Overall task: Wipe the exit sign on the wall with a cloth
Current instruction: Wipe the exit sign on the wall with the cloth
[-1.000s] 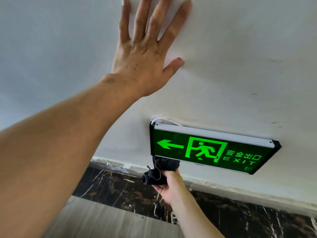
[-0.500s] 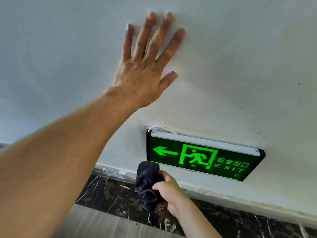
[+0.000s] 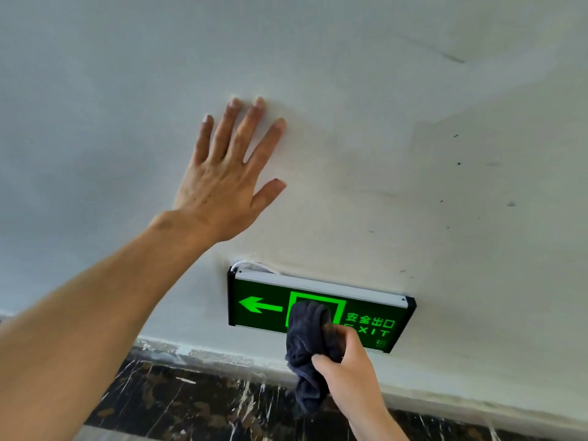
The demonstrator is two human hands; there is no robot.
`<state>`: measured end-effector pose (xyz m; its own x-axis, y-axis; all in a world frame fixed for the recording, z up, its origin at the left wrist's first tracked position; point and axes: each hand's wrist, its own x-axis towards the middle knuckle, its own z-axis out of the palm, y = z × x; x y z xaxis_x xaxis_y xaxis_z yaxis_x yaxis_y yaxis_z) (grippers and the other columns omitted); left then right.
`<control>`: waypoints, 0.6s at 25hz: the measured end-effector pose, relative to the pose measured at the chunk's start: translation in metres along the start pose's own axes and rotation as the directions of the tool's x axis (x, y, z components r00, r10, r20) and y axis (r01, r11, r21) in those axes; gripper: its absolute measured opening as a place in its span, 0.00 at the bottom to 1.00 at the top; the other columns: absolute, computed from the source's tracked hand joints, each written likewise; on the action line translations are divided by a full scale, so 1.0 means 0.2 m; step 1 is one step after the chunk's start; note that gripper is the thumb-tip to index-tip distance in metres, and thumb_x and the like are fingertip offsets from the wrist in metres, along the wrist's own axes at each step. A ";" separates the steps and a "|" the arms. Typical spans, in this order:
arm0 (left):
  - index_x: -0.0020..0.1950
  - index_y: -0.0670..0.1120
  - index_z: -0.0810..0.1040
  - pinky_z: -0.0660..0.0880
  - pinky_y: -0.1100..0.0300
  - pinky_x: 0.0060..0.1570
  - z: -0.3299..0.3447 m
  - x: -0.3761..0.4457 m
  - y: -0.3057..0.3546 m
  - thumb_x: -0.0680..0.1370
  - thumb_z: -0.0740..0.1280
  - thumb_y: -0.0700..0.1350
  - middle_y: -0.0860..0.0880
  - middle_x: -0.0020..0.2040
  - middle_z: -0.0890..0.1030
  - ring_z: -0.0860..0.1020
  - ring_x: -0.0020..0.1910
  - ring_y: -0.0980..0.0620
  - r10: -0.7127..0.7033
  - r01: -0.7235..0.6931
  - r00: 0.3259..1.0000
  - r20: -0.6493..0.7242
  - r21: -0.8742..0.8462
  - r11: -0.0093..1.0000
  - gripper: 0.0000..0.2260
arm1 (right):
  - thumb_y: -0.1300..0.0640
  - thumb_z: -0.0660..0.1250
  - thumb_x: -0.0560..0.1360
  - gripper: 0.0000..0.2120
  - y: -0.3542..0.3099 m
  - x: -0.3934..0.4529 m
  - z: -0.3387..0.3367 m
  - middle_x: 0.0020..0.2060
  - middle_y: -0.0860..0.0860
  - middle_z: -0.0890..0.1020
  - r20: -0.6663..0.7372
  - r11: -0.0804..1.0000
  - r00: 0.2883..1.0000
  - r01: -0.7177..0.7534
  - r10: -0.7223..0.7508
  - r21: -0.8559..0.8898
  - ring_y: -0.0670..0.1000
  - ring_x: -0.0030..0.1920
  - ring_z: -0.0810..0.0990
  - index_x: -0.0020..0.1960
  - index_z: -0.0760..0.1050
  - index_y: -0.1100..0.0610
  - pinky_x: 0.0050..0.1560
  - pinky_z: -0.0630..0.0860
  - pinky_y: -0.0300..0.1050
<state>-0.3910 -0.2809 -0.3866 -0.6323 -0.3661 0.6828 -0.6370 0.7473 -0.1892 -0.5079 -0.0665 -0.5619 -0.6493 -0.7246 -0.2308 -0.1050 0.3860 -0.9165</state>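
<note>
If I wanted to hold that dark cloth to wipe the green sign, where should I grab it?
Probably the bunched lower half of the cloth, coming from below and the right, as the right hand does. That leaves the upper fold free to press flat on the exit sign, which is mounted low on the wall.

The sign (image 3: 318, 308) sits low on the wall (image 3: 381, 154), above the skirting (image 3: 197, 396); a wire (image 3: 251, 266) loops at its upper left corner; the left hand (image 3: 222, 186) lies flat on the wall, above and left of the sign; the right hand (image 3: 350, 367) is below the sign's middle, gripping the cloth (image 3: 307, 342), whose top lies over the sign's centre.
</note>
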 end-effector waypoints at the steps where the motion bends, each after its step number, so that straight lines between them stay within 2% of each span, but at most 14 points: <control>1: 0.79 0.49 0.46 0.46 0.41 0.74 -0.01 -0.04 0.04 0.80 0.49 0.61 0.42 0.80 0.49 0.47 0.78 0.40 0.001 -0.002 1.000 -0.021 -0.080 0.997 0.31 | 0.59 0.70 0.68 0.16 -0.01 -0.01 -0.03 0.44 0.40 0.81 -0.018 1.000 1.000 0.023 -0.023 0.010 0.41 0.44 0.80 0.49 0.71 0.41 0.47 0.76 0.45; 3: 0.79 0.51 0.45 0.47 0.45 0.74 0.00 -0.18 0.15 0.80 0.48 0.61 0.45 0.80 0.48 0.48 0.78 0.44 -0.006 -0.001 1.000 -0.026 -0.261 0.965 0.30 | 0.59 0.71 0.68 0.17 -0.06 -0.03 -0.07 0.42 0.40 0.82 -0.022 0.997 0.998 0.059 -0.058 0.051 0.42 0.43 0.81 0.48 0.74 0.38 0.49 0.79 0.47; 5: 0.79 0.58 0.43 0.52 0.50 0.73 0.03 -0.37 0.30 0.80 0.49 0.63 0.54 0.80 0.48 0.50 0.78 0.52 -0.101 0.134 0.991 0.091 -0.515 0.847 0.29 | 0.59 0.71 0.68 0.18 -0.10 -0.05 -0.11 0.43 0.39 0.83 0.007 0.988 0.995 0.096 -0.098 0.119 0.46 0.45 0.83 0.47 0.77 0.35 0.51 0.81 0.52; 6: 0.77 0.63 0.45 0.56 0.51 0.72 0.03 -0.45 0.36 0.78 0.50 0.64 0.59 0.78 0.52 0.54 0.76 0.56 -0.159 0.264 0.963 0.218 -0.644 0.718 0.28 | 0.59 0.71 0.68 0.19 -0.12 -0.05 -0.12 0.44 0.40 0.84 0.021 0.981 0.992 0.118 -0.123 0.152 0.48 0.47 0.83 0.48 0.78 0.36 0.52 0.81 0.53; 7: 0.75 0.67 0.48 0.61 0.53 0.70 0.04 -0.51 0.41 0.76 0.52 0.66 0.62 0.76 0.57 0.59 0.74 0.60 -0.197 0.407 0.913 0.359 -0.743 0.532 0.28 | 0.60 0.71 0.68 0.19 -0.14 -0.06 -0.13 0.45 0.42 0.84 0.036 0.974 0.989 0.135 -0.144 0.182 0.49 0.48 0.84 0.49 0.79 0.37 0.52 0.81 0.55; 9: 0.70 0.69 0.58 0.69 0.57 0.67 0.07 -0.60 0.46 0.72 0.60 0.64 0.61 0.70 0.68 0.68 0.67 0.65 -0.156 0.595 0.802 0.576 -0.794 0.128 0.26 | 0.64 0.72 0.68 0.19 -0.16 -0.06 -0.14 0.46 0.45 0.86 0.064 0.960 0.986 0.135 -0.154 0.244 0.51 0.48 0.84 0.50 0.80 0.40 0.48 0.82 0.53; 10: 0.69 0.66 0.62 0.72 0.60 0.64 0.08 -0.63 0.46 0.73 0.64 0.61 0.60 0.68 0.72 0.71 0.65 0.65 -0.091 0.639 0.766 0.636 -0.769 -0.002 0.25 | 0.65 0.72 0.69 0.19 -0.17 -0.07 -0.15 0.46 0.47 0.86 0.077 0.952 0.986 0.124 -0.151 0.279 0.51 0.47 0.85 0.49 0.81 0.41 0.44 0.83 0.50; 11: 0.69 0.62 0.66 0.74 0.62 0.60 0.08 -0.66 0.46 0.74 0.67 0.57 0.57 0.66 0.75 0.73 0.64 0.64 -0.020 0.663 0.746 0.666 -0.745 -0.075 0.24 | 0.67 0.72 0.70 0.18 -0.18 -0.07 -0.16 0.46 0.48 0.86 0.090 0.945 0.986 0.109 -0.143 0.309 0.52 0.46 0.86 0.48 0.80 0.43 0.40 0.82 0.47; 13: 0.69 0.54 0.70 0.75 0.64 0.55 0.10 -0.69 0.44 0.75 0.71 0.49 0.53 0.63 0.80 0.77 0.62 0.58 0.063 0.690 0.722 0.689 -0.711 -0.136 0.24 | 0.67 0.72 0.71 0.14 -0.19 -0.08 -0.17 0.45 0.50 0.87 0.110 0.937 0.986 0.084 -0.128 0.338 0.53 0.44 0.86 0.50 0.78 0.49 0.37 0.81 0.43; 15: 0.64 0.49 0.75 0.77 0.62 0.53 0.10 -0.71 0.43 0.74 0.72 0.45 0.50 0.57 0.83 0.80 0.58 0.53 0.035 0.700 0.707 0.706 -0.692 -0.177 0.19 | 0.65 0.73 0.71 0.12 -0.20 -0.10 -0.16 0.45 0.50 0.87 0.131 0.944 0.982 0.091 -0.139 0.317 0.52 0.45 0.86 0.49 0.79 0.50 0.40 0.81 0.44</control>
<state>-0.3648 -0.1755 -0.5138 -0.7810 -0.6242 -0.0220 -0.0246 -0.0044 0.9997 -0.5150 -0.0485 -0.5098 -0.5239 -0.8398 -0.1422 0.0804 0.1175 -0.9898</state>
